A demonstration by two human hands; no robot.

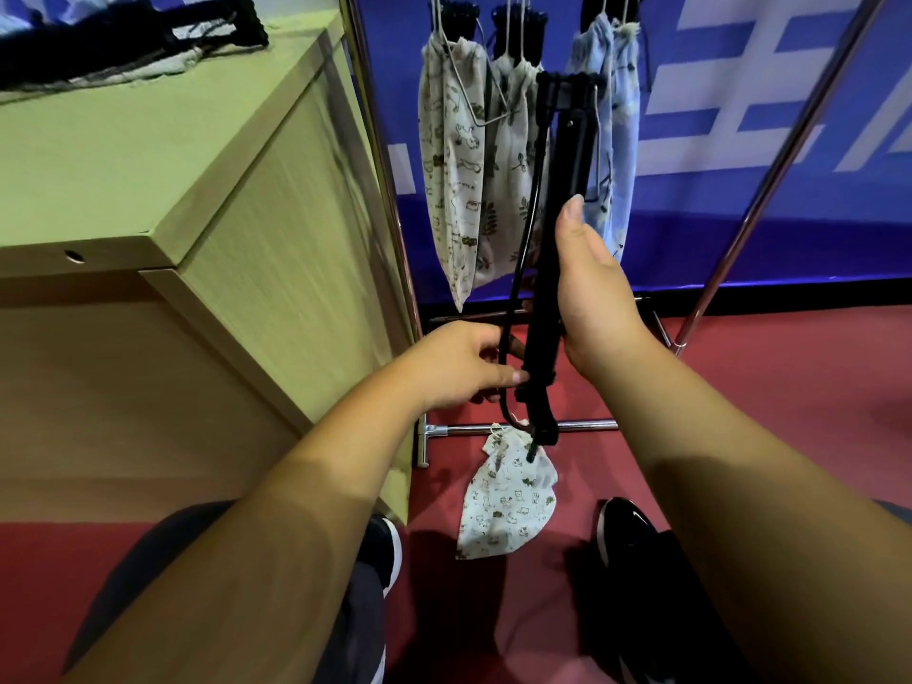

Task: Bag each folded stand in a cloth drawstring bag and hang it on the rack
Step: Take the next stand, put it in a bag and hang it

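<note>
My right hand (592,288) is wrapped around the middle of the long black folded stand (567,155), thumb lying straight up along its shaft. My left hand (459,362) pinches the stand lower down, thumb on the near side and fingers curled behind. One thin black leg bows out from the stand on that side. The stand is tilted, top end away from me. Its bottom tip is just inside the gathered mouth of a white printed cloth drawstring bag (508,501), which dangles limp above the red floor (789,436).

Behind it stands the chrome tube rack (493,428). From it hang two cream printed bags (451,165) and a pale blue bag (612,140), all full. On my left, the light wooden counter (98,155) carries more black stands (74,42) lying on cloth at its far edge.
</note>
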